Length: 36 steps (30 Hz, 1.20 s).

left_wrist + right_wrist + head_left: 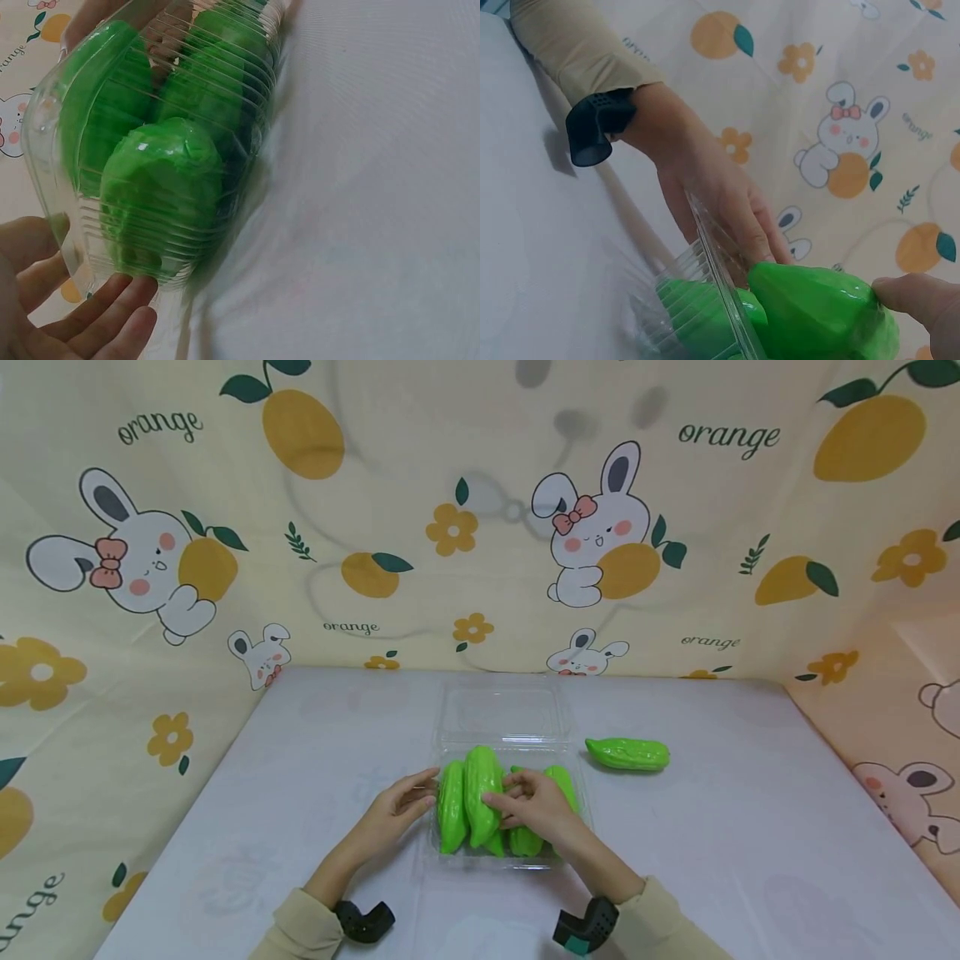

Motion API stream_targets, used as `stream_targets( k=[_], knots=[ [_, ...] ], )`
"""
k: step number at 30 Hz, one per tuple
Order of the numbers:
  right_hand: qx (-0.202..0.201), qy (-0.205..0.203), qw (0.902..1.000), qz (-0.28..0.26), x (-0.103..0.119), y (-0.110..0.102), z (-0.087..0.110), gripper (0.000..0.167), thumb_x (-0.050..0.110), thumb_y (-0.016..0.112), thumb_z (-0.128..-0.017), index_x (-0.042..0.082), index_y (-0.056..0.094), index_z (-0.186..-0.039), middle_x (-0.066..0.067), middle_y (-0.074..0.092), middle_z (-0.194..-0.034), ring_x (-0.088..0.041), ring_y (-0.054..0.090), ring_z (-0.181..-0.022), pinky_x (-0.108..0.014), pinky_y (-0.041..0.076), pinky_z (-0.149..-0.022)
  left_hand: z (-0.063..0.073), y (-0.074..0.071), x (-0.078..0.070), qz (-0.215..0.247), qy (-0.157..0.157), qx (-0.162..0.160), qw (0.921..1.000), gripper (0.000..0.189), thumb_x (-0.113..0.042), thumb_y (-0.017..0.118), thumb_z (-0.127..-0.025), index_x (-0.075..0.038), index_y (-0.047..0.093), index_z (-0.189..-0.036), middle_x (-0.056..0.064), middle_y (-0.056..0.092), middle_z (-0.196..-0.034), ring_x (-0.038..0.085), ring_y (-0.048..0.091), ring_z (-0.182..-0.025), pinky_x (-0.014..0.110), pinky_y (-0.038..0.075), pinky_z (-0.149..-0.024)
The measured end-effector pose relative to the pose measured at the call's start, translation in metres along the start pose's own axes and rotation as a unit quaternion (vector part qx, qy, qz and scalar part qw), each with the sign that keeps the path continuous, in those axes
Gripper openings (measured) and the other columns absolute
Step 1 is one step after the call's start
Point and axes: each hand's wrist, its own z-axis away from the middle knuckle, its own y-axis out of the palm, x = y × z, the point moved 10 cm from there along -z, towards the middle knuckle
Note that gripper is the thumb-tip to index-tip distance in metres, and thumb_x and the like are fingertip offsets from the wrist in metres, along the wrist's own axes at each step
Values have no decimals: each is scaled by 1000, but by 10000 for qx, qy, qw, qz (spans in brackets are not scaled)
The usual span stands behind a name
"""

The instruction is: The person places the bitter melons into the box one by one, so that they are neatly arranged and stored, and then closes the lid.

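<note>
A clear plastic clamshell box holds several glossy green bitter melons, one lying at its left side. My right hand pinches the bitter melon lying high in the box, its thumb on the near side and its other fingers partly hidden beyond. In the right wrist view that thumb meets the bitter melon. At the box's left wall is my left hand, fingers loosely bent. Its fingertips are right at the ribbed wall in the left wrist view.
Another bitter melon lies on the white table to the right of the box. The box's hinged lid lies back, away from me. A patterned cloth with rabbits and oranges hangs behind the table and along its sides.
</note>
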Motion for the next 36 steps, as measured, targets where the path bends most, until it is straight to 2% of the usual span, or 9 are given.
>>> stream_targets(
  k=[11,16,20,27,36],
  knots=[
    [59,-277,9993,232,5,9,-6,53,32,76,-83,-7,56,-114,-9,67,-78,-14,67,-57,-33,60,-62,-1,1,0,-91,119,-5,9999,49,-19,52,-100,-1,42,-143,24,56,-131,40,55,-124,33,49,-105],
    [1,-347,9983,462,5,13,-7,57,35,75,-84,-6,53,-117,-10,68,-74,-12,64,-51,-31,58,-54,0,2,0,-98,175,16,9998,49,-19,52,-100,0,41,-143,25,56,-131,41,55,-124,37,49,-105],
    [-74,-385,9979,511,6,15,-6,57,34,74,-85,-6,52,-119,-11,68,-72,-11,61,-47,-31,56,-50,0,2,0,-103,103,9,9999,49,-20,52,-100,-2,41,-144,23,56,-131,39,55,-124,37,49,-105],
    [-81,-383,9980,503,8,13,-4,56,34,72,-86,-5,52,-120,-12,69,-75,-13,63,-49,-31,57,-51,0,2,-1,-103,66,24,9999,50,-22,52,-100,-2,41,-144,24,56,-132,40,55,-125,38,48,-106],
    [71,-437,9988,231,9,9,-2,49,30,71,-88,-7,53,-115,-17,69,-82,-12,65,-54,-34,60,-57,1,0,-2,-86,-44,-29,9999,49,-20,53,-99,-2,42,-143,24,56,-132,40,54,-125,38,48,-106]
  ],
)
